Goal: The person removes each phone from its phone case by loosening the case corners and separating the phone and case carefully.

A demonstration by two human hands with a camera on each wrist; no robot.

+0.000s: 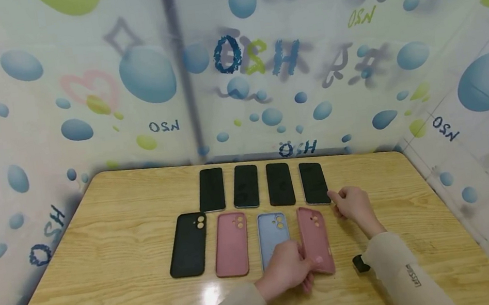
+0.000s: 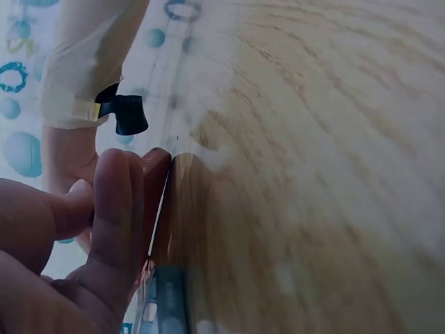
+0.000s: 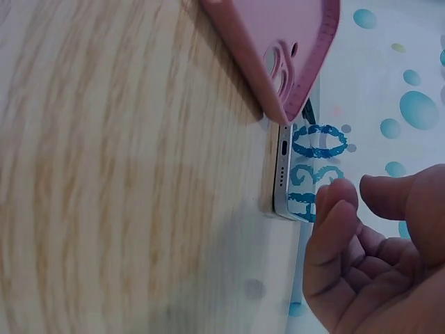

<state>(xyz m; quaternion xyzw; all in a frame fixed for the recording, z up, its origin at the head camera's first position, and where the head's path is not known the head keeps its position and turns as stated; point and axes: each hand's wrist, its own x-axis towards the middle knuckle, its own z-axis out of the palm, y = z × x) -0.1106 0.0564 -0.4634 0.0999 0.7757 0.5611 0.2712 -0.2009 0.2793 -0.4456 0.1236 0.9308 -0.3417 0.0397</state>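
Under the left hand's fingers point(image 1: 304, 264) sits the near end of the rightmost pink case point(image 1: 315, 239); thumb and fingers curl round that end, pinching it, and the case looks tipped up on its long edge rather than lying flat. The right hand point(image 1: 351, 206) hovers with fingers loosely curled and holding nothing, its tips just beside the near right corner of the rightmost phone point(image 1: 313, 183).

Judging from this, the pinch is shallow — only the end is held — so the soft case could twist or slip out and knock the blue case point(image 1: 273, 237) touching-close at its 9 o'clock. The right fingers could also nudge the phone out of its row.

The case's long axis runs from 6 to 12 o'clock, leaning slightly left at the far end, camera cut-out at the 12 o'clock end toward the phones. It lies at the right end of the near row on the table point(image 1: 105, 297), beside another pink case point(image 1: 231, 244) and a black case point(image 1: 189, 244).
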